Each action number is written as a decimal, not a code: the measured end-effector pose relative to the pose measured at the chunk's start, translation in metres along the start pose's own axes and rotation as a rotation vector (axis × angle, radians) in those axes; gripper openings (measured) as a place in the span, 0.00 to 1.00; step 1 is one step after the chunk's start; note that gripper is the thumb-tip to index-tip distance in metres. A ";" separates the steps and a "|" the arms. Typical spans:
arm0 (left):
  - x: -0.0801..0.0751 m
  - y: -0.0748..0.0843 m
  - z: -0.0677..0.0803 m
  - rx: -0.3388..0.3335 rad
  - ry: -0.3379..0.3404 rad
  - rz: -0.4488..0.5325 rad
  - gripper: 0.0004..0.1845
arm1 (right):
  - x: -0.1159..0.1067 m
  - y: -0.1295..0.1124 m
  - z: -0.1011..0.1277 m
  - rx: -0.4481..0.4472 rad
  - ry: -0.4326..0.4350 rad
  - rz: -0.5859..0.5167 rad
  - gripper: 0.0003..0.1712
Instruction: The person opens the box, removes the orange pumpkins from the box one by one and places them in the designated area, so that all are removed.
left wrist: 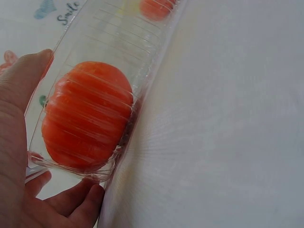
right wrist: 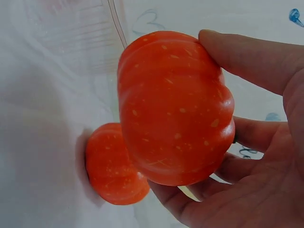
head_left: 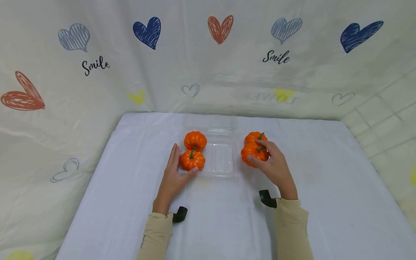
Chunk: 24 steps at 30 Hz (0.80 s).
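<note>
A clear plastic clamshell box point(head_left: 219, 159) lies with its lid up at the back. Inside its left half sit two small orange toy pumpkins, a rear one point(head_left: 195, 140) and a front one point(head_left: 192, 160). My left hand point(head_left: 175, 177) holds the box's front-left corner, thumb at the front rim and fingers along the left side. Right of the box, my right hand point(head_left: 276, 166) grips another toy pumpkin point(right wrist: 175, 109) between thumb and fingers, raised off the cloth. Behind it a further pumpkin point(right wrist: 114, 164) rests on the cloth, partly hidden by the held one.
A white cloth point(head_left: 130, 187) covers the table. The box's transparent lid point(head_left: 209, 121) stands toward a pale curtain point(head_left: 182, 54) printed with hearts and words. Black wrist mounts point(head_left: 180, 214) stick out from both sleeves.
</note>
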<state>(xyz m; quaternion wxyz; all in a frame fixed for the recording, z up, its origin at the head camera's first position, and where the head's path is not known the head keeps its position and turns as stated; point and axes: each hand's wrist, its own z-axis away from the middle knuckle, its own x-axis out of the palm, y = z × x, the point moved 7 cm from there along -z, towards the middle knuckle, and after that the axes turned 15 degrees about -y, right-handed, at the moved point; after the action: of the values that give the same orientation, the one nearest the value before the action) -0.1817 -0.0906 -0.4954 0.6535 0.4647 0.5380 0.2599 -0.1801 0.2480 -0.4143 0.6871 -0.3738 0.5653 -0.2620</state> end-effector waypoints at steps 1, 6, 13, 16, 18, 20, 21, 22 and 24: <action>0.000 0.000 0.000 -0.001 0.000 -0.002 0.60 | 0.000 0.001 0.000 -0.002 -0.005 0.007 0.36; 0.000 0.000 0.000 0.002 0.003 -0.009 0.60 | -0.001 0.006 -0.001 -0.004 -0.039 0.033 0.35; 0.000 0.000 0.000 0.000 0.005 -0.018 0.60 | 0.000 0.012 -0.002 -0.009 -0.077 0.054 0.33; 0.000 0.000 -0.001 0.003 0.008 -0.017 0.60 | 0.001 0.015 -0.003 0.003 -0.092 0.068 0.33; 0.000 0.000 -0.001 0.005 0.009 -0.016 0.60 | 0.002 0.017 -0.003 0.022 -0.102 0.075 0.34; 0.000 0.000 -0.001 0.005 0.009 -0.015 0.60 | 0.003 0.020 -0.003 0.043 -0.111 0.083 0.34; 0.000 0.000 -0.001 0.004 0.008 -0.015 0.60 | 0.003 0.022 -0.003 0.055 -0.116 0.087 0.35; 0.000 0.000 -0.001 0.002 0.008 -0.014 0.60 | 0.003 0.023 -0.003 0.067 -0.122 0.094 0.35; 0.001 0.000 -0.002 -0.001 0.006 -0.013 0.60 | 0.004 0.026 -0.003 0.088 -0.129 0.107 0.36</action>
<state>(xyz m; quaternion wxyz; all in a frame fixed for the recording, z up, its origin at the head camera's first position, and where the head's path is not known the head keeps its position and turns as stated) -0.1832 -0.0895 -0.4955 0.6537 0.4600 0.5429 0.2576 -0.1843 0.2596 -0.4377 0.7509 -0.3287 0.5268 -0.2250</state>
